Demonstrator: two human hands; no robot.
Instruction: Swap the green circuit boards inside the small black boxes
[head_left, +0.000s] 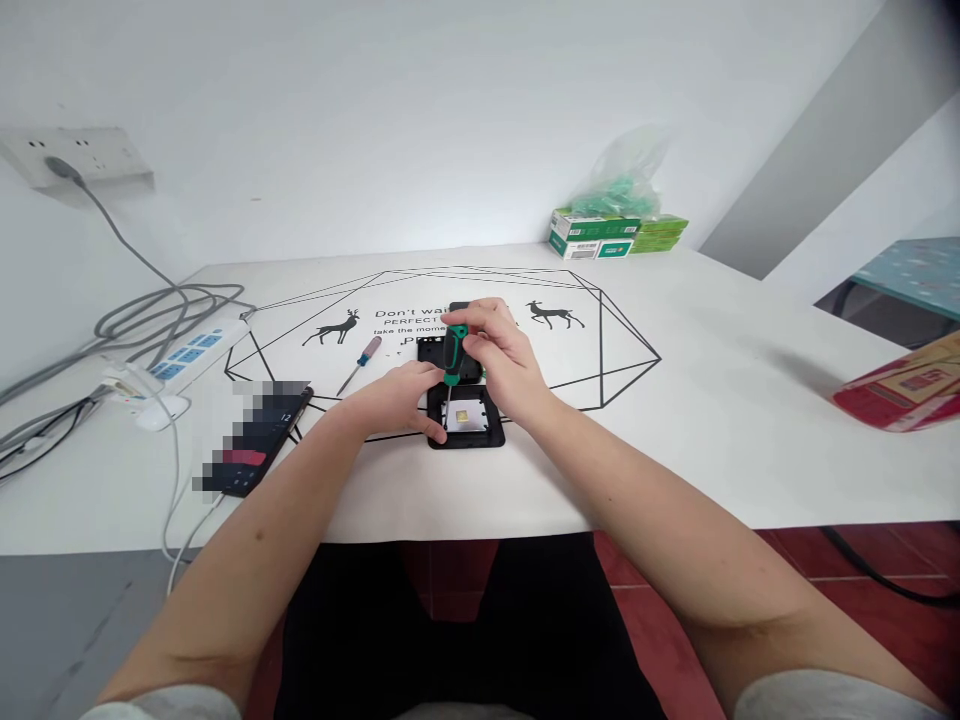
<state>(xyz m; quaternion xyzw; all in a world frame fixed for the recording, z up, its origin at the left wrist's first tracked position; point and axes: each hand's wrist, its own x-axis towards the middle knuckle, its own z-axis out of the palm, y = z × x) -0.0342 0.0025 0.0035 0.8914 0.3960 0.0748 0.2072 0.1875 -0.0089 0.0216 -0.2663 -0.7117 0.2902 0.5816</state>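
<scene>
Over the black frame (pixel 470 440), right fingers (pixel 484 318) pinch the green screwdriver (pixel 454 352), left fingers (pixel 430 427) spread at the frame's left side.

Black lettering (pixel 409 314) in the middle of the worktop (pixel 712 420) reads "Don't wai", "PERFECT" and "take the mome", the remainder partly covered. The phone (pixel 281 425) near the front left corner displays "12". Labels on boxes (pixel 592 228) at the back edge are illegible.

Short light-grey sleeves (pixel 817 696), black trousers (pixel 559 625)
</scene>
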